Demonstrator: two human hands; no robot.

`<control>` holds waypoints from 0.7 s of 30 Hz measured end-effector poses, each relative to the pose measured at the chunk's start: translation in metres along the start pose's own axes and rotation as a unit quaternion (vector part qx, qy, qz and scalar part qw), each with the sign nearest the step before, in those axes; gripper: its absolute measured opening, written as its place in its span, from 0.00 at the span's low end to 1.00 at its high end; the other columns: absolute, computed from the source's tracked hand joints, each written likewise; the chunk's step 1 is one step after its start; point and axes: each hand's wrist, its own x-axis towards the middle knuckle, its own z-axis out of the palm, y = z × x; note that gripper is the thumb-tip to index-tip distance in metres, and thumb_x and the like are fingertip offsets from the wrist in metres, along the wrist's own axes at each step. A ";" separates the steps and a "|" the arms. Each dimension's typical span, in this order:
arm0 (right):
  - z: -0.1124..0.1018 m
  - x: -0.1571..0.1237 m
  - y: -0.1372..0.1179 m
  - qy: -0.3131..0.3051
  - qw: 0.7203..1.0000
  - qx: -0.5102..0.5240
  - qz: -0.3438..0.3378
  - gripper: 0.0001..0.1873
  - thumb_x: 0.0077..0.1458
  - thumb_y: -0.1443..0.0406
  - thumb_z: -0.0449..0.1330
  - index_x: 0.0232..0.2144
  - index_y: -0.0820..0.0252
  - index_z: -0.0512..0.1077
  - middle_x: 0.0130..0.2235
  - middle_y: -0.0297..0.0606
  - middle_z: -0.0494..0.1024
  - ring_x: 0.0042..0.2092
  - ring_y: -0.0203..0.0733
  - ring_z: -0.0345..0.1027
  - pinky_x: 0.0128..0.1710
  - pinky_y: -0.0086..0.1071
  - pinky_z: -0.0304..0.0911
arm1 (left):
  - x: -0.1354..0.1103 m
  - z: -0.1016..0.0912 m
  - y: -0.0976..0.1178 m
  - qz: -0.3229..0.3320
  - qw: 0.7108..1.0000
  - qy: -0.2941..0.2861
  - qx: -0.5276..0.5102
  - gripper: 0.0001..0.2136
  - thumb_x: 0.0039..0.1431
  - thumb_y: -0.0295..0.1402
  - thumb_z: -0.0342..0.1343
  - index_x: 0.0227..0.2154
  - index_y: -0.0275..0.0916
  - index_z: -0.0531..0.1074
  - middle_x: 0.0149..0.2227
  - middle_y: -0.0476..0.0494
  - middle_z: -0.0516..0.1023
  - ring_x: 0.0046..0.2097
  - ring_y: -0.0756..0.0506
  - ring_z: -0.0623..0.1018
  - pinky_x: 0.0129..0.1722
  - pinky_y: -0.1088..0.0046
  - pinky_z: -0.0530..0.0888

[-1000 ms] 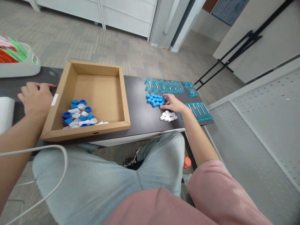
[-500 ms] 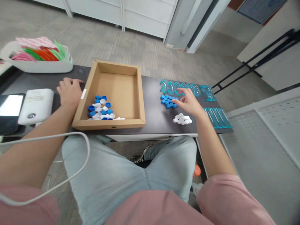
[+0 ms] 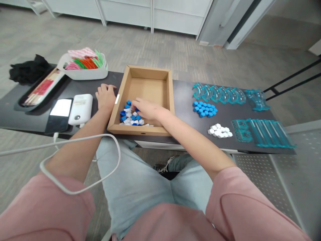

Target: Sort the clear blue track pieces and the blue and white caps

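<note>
Just left of the cardboard box (image 3: 142,131), the left hand (image 3: 105,97) rests on the table (image 3: 184,100), fingers slightly spread. Toward the box's front-left corner lie blue and white hexagonal blocks (image 3: 133,117), partly covered by the right hand (image 3: 147,108), whose fingers' grip I cannot tell.

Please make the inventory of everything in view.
Table: one, dark, centre.
Box: one, brown, on table.
Mixed pieces: many, blue and white, inside box.
Blue pieces: many, blue, right.
White pieces: several, white, right.
Plastic parts: many, teal, far right.
Bin: one, white, left.
Tray: one, black, far left.
Cloth: one, black, far left.
Slab: one, black, left.
Device: one, white, left.
Cable: one, white, lower left.
Cabinets: several, white, background.
Left hand: one, beside box.
Right hand: one, inside box.
</note>
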 end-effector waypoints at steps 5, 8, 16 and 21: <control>0.002 -0.006 0.009 0.031 0.999 0.006 -0.009 0.14 0.66 0.75 0.60 0.50 0.56 0.75 0.53 0.43 0.79 0.52 0.51 0.73 0.56 0.41 0.70 | -0.001 -0.002 0.004 -0.005 1.000 -0.002 0.002 0.29 0.80 0.39 0.42 0.73 0.30 0.74 0.73 0.16 0.66 0.73 0.25 0.64 0.69 0.41 0.59; -0.013 -0.021 0.007 0.079 0.997 0.021 -0.012 0.16 0.70 0.73 0.58 0.55 0.56 0.76 0.54 0.43 0.76 0.51 0.48 0.73 0.59 0.43 0.71 | -0.004 -0.004 0.008 -0.014 1.000 -0.009 0.008 0.29 0.80 0.38 0.43 0.73 0.29 0.73 0.74 0.15 0.65 0.73 0.23 0.63 0.71 0.41 0.60; -0.065 -0.141 0.024 0.260 0.962 0.063 0.059 0.09 0.71 0.64 0.62 0.51 0.53 0.79 0.53 0.40 0.79 0.51 0.48 0.74 0.52 0.40 0.75 | -0.007 -0.005 0.012 -0.021 0.999 0.003 0.025 0.29 0.78 0.38 0.41 0.72 0.32 0.74 0.74 0.17 0.66 0.75 0.22 0.63 0.74 0.39 0.61; -0.050 -0.222 0.058 0.280 0.936 -0.020 0.212 0.05 0.67 0.60 0.68 0.43 0.52 0.78 0.44 0.42 0.84 0.49 0.54 0.75 0.56 0.49 0.73 | -0.003 -0.004 0.009 -0.020 0.999 0.000 0.031 0.29 0.79 0.38 0.41 0.72 0.32 0.74 0.74 0.16 0.65 0.75 0.21 0.63 0.74 0.37 0.62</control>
